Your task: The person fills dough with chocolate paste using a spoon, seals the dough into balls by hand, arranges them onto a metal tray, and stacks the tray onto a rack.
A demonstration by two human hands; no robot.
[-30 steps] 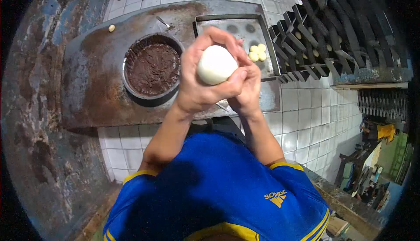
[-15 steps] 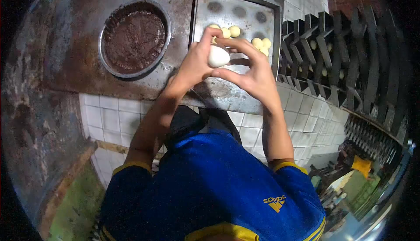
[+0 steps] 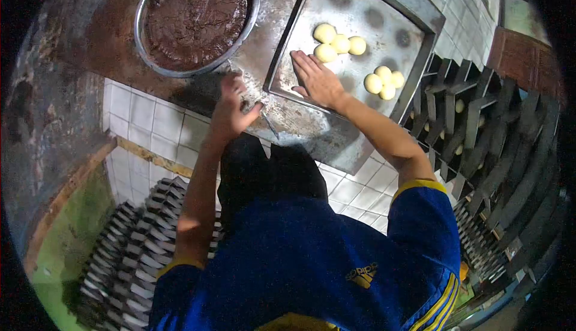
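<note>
Guessing the step in hand is setting balls point(image 3: 341, 43) down on the tray point(image 3: 327, 10)?

Looks like it. Tray's at 1 o'clock on the tabletop point(image 3: 336, 139), with eight balls in two clumps of four. The right hand point(image 3: 323, 84) is inside it, at 7 o'clock from the closer clump, fingers stretched out; can't tell if anything's under the palm.

And the left hand point(image 3: 228, 112)?

5 o'clock from the bowl point(image 3: 180, 73) of brown mix point(image 3: 195, 19). Kinda blurry, fingers loosely parted, nothing visible in them.

So what does the next move call for?

IMO a gentle lift straight up, so the right fingers don't nudge the ball just beside them.
</note>
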